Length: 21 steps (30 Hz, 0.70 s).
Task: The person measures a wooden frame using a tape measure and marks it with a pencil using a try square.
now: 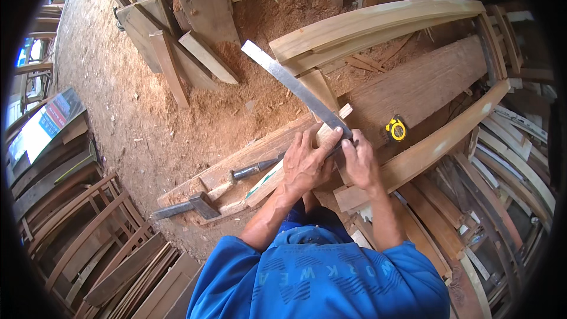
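Observation:
My left hand (306, 160) is closed round a narrow wooden strip (267, 184) with a green mark near its lower end; the strip's far end pokes out past my fingers. Laid across that strip is a steel square (295, 87), its long blade reaching up and left. My right hand (361, 162) pinches the square's near end, where the fingers hide the corner. To the left of my left hand lies a dark-handled chisel (254, 169). Beyond it rests a hammer (202, 204) with a dark metal head, on the long plank (277, 134).
A yellow and black tape measure (396, 129) sits on a wide brown board (437, 77) at the right. Curved timber (378, 20) frames that board. Wood offcuts (209, 15) stand in sawdust at the far left, and stacked wooden pieces (88, 236) line both sides.

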Tool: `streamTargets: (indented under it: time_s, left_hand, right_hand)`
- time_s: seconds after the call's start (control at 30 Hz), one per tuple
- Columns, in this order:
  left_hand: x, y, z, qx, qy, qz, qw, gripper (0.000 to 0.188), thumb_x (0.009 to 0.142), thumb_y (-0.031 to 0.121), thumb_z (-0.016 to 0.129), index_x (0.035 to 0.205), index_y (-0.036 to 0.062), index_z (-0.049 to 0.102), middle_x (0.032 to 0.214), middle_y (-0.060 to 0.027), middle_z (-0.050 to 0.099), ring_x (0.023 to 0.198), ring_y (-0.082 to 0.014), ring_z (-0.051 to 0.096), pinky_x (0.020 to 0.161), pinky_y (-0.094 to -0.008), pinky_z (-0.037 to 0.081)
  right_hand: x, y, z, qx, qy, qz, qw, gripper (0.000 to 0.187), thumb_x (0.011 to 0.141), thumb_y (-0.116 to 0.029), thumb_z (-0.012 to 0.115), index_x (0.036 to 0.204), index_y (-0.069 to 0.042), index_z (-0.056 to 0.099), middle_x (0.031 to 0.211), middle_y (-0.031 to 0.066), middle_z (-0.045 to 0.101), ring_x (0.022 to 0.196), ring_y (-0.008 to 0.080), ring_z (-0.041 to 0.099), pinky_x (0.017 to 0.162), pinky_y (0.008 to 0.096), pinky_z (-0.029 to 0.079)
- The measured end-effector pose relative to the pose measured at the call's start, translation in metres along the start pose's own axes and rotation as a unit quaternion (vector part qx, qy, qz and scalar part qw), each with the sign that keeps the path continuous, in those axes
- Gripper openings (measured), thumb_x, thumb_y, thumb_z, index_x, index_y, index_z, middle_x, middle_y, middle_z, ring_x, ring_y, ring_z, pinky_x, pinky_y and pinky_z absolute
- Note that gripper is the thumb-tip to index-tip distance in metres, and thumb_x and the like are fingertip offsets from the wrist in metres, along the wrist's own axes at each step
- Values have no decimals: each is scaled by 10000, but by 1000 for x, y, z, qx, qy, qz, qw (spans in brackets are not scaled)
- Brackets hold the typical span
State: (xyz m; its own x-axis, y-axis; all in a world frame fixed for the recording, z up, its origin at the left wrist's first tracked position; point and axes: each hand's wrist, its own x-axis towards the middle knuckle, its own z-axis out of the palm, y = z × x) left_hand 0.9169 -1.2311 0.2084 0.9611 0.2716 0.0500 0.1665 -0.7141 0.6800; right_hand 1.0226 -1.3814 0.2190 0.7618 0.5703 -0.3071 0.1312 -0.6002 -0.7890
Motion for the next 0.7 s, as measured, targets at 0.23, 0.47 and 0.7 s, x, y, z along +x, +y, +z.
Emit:
streamTargets:
  time_s: [0.23,0.47,0.7]
  left_hand:
    - [-8,-39,-4,-45,12,-136,990,645,993,262,684,1551,86,413,1195,-265,682,1076,-477,654,924,-531,541]
    - [6,-67,3,-151,-79,-122,978,443,1029,251,616,1448,120,557,1220,-285,674,1120,-479,653,935,-540,535]
    - [-3,-40,3,29,80,-29,996,670,955,332,754,1490,31,485,1327,-256,595,1242,-437,565,1070,-488,458]
  right_hand:
    - [-16,-3,-14,189,171,-12,967,270,1126,-288,489,1049,-51,592,808,12,632,682,80,561,634,271,485]
    - [-36,-11,-90,67,330,1,942,326,1124,-272,440,1202,-16,626,1127,65,767,648,48,492,614,233,453]
    - [-50,-7,-58,268,254,-57,927,55,1028,-101,664,1021,-51,643,986,27,710,732,31,545,659,230,479]
